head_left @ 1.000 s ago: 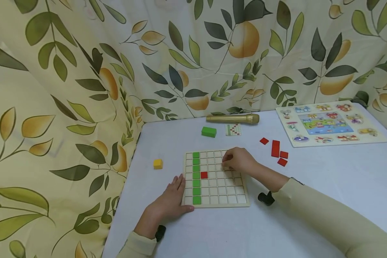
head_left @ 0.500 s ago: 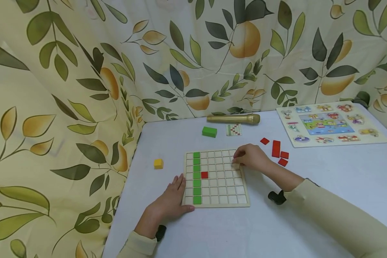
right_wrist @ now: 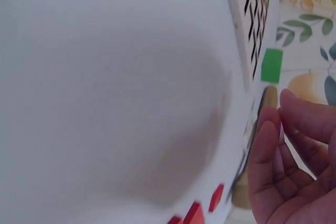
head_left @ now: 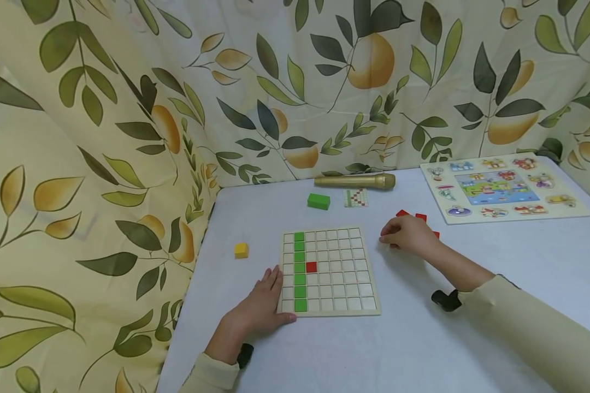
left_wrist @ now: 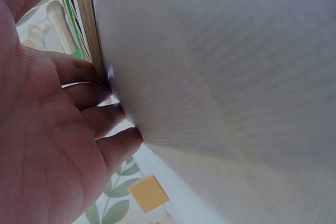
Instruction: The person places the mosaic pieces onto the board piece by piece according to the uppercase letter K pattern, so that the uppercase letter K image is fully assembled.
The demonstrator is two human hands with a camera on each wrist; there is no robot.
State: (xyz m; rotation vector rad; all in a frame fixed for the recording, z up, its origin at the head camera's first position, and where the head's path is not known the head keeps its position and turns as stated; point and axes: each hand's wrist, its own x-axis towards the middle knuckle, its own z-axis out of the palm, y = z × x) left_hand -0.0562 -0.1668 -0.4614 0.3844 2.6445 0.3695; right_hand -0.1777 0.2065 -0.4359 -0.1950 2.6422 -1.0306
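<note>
Resting on the white-covered table (head_left: 354, 349), the pale wooden square grid board (head_left: 335, 266) is sitting between the hands, second column showing green squares (head_left: 300, 267), third column holding one flat red square (head_left: 311, 267) in the fourth row. Left hand (head_left: 255, 307) is touching the board's left edge, fingers lying extended, thumb reaching the near corner. Right hand (head_left: 409, 234) is hovering right of the board, fingers curling, thumb tip meeting the index, gripping nothing visible.

Around: yellow cube (head_left: 241, 250) sitting left of the board; green rectangular block (head_left: 318, 201) and small printed square card (head_left: 355, 197) lying beyond it; tapered gold rod with a thicker end (head_left: 355, 181) lying behind those, near the leaf-and-fruit-patterned cream curtain (head_left: 285, 65); cream puzzle board with colourful pictures (head_left: 513, 217) lying far right.

Right hand is standing in the way of the flat red pieces (head_left: 420, 217), partly covering them in the head view. Card is showing a green and red grid print; its finer marks and the puzzle pictures' details are staying too small to read. Left wrist view is cutting off most of the grid board and blurring the surface.
</note>
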